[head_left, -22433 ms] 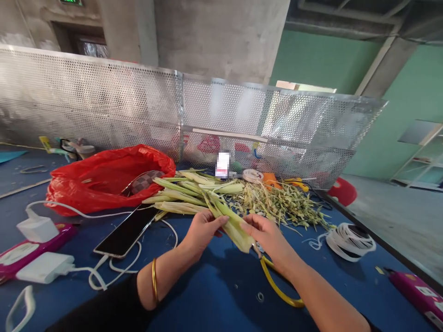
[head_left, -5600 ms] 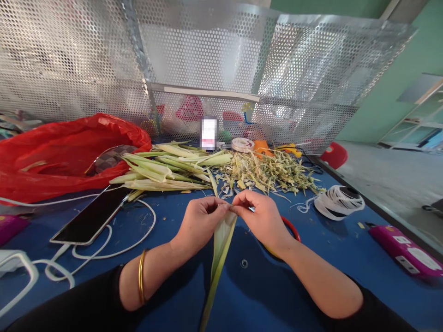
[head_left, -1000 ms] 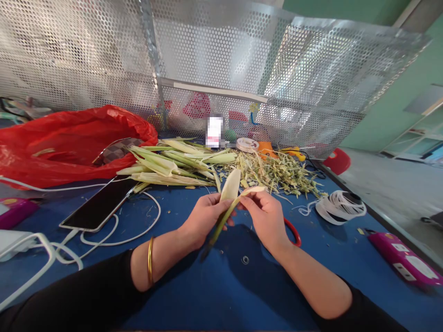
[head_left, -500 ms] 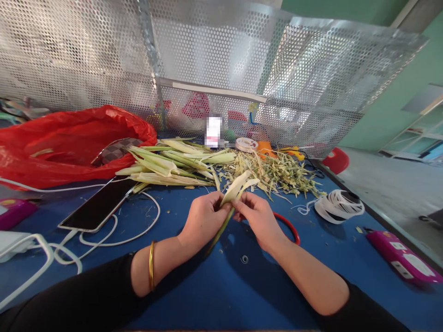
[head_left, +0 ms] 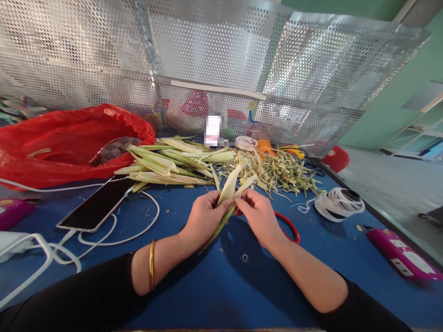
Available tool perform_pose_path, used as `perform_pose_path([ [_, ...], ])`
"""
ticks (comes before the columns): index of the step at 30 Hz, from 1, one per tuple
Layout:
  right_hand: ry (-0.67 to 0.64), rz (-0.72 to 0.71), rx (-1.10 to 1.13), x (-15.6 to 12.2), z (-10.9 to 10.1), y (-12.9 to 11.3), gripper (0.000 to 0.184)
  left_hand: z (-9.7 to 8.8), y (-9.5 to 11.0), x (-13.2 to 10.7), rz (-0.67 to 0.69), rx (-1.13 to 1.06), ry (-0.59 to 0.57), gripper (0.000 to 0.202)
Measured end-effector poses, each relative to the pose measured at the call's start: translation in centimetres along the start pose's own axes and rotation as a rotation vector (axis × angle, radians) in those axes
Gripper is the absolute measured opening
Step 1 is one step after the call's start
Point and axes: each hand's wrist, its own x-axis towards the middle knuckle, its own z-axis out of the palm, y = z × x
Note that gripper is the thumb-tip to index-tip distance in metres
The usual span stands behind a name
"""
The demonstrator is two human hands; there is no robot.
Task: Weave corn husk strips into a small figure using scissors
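Note:
My left hand (head_left: 202,217) and my right hand (head_left: 258,214) meet over the blue table (head_left: 221,286), both pinched on one pale green leafy stalk (head_left: 229,191). The stalk's leaf tips fan upward between my fingers and its thin stem slants down under my left hand. Just beyond lies a pile of whole stalks (head_left: 166,163), and to its right a heap of torn leaf trimmings (head_left: 277,173). A gold bangle is on my left wrist.
A red plastic bag (head_left: 69,143) lies at the left, with a phone (head_left: 97,205) on a white cable in front. A red-handled tool (head_left: 289,228) sits under my right hand. White cord coil (head_left: 339,203) and a pink device (head_left: 403,260) lie right. Perforated metal screen (head_left: 221,69) closes the back.
The stalk's peeled leaves, spread apart a second ago, are drawn together now. My hands have come closer and dropped slightly toward the table.

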Motion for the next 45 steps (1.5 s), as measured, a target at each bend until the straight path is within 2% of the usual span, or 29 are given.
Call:
perform_pose_path([
  [5, 0.087, -0.056, -0.099, -0.4, 0.2, 0.2, 0.02, 0.3, 0.2, -0.2, 0.016, -0.057, 0.064, 0.029],
  [10, 0.174, -0.31, -0.338, -0.8, 0.3, 0.3, 0.012, 0.6, 0.9, -0.5, -0.07, -0.165, 0.087, 0.027],
  [12, 0.2, -0.348, -0.369, -0.9, 0.3, 0.3, 0.011, 0.6, 1.2, -0.6, -0.086, -0.184, 0.09, 0.028],
  [16, 0.206, -0.426, -0.403, -1.1, 0.3, 0.3, 0.01, 0.6, 1.0, -0.6, -0.095, -0.186, 0.088, 0.027],
  [20, 0.14, -0.531, -0.433, -1.3, 0.1, -0.1, 0.011, 0.3, 0.6, -0.4, -0.059, -0.116, 0.092, 0.029],
  [22, 0.113, -0.455, -0.351, -1.2, 0.3, -0.2, 0.009, 0.2, 0.6, -0.4, -0.023, -0.019, 0.127, 0.029],
  [27, -0.019, 0.032, 0.101, -1.0, 1.1, -0.2, 0.021, 0.0, 0.6, -0.4, 0.141, 0.274, 0.201, 0.027],
  [30, -0.076, 0.169, 0.202, -1.1, 1.3, -0.3, 0.027, -0.1, 0.4, -0.4, 0.162, 0.356, 0.225, 0.027],
  [33, -0.082, 0.218, 0.237, -1.3, 1.3, -0.5, 0.027, -0.1, 0.4, -0.4, 0.169, 0.368, 0.234, 0.028],
  [41, -0.096, 0.241, 0.315, -1.2, 1.2, -0.4, 0.027, 0.0, 0.5, -0.5, 0.17, 0.357, 0.204, 0.023],
  [45, -0.053, 0.165, 0.307, -1.0, 0.9, -0.3, 0.023, 0.1, 0.2, -0.2, 0.1, 0.192, 0.148, 0.025],
])
